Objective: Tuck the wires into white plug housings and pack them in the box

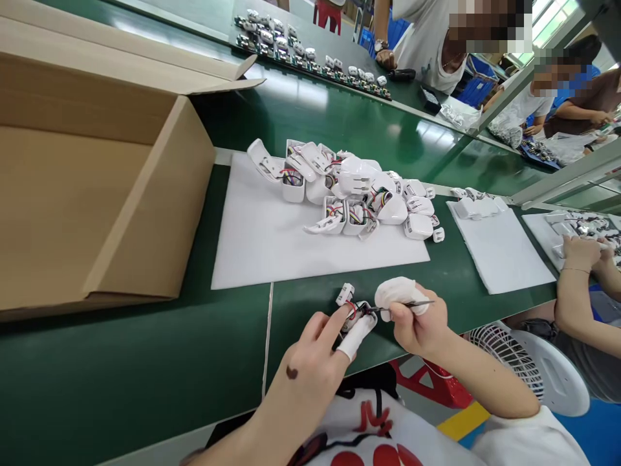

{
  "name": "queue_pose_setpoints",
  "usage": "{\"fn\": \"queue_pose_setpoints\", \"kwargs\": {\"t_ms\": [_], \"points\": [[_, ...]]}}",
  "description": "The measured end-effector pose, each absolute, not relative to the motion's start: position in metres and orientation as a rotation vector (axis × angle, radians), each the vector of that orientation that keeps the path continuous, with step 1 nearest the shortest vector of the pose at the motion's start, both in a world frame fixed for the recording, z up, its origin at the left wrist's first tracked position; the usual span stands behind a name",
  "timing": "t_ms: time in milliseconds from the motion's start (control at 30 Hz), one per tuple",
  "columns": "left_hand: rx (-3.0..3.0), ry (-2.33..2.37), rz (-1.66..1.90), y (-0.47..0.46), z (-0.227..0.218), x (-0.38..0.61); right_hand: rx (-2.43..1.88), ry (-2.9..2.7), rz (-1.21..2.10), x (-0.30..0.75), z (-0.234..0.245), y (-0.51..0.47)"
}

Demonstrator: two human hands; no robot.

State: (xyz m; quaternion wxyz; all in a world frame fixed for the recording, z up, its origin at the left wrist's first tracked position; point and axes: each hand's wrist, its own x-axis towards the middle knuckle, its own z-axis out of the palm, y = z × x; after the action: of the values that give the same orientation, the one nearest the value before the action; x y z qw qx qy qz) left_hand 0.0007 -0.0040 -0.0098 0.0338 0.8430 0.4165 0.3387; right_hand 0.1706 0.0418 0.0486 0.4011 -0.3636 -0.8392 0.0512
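Note:
My left hand [317,353] pinches a small white charger part with coloured wires [352,309] just above the near edge of the green table [145,362]; a white cot covers one fingertip. My right hand [417,320], also with a white finger cot, grips thin metal tweezers [405,305] whose tip points left into the part. Beyond my hands a pile of white charger shells with coloured wires [349,188] lies on a white foam sheet [272,239].
A large open cardboard box [92,188] stands at the left. A second foam sheet [499,249] with a few white parts lies to the right. A neighbour's arm [577,291] works at far right. A white fan [519,362] sits below. Other people sit across the table.

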Motion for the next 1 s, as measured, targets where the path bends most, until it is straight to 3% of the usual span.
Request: {"fn": "queue_pose_setpoints", "kwargs": {"t_ms": [200,467,1000], "points": [[2.55,1.298,1.072,-0.002,-0.009,0.002,-1.039,-2.08,-0.05,0.161,0.023,0.032],[2.338,1.327,1.223,0.0,-0.008,0.004,-1.122,-1.909,0.025,0.162,0.049,0.038],[2.431,1.338,1.143,-0.002,-0.01,0.003,-1.139,-1.903,-0.054,0.16,0.038,0.032]]}}
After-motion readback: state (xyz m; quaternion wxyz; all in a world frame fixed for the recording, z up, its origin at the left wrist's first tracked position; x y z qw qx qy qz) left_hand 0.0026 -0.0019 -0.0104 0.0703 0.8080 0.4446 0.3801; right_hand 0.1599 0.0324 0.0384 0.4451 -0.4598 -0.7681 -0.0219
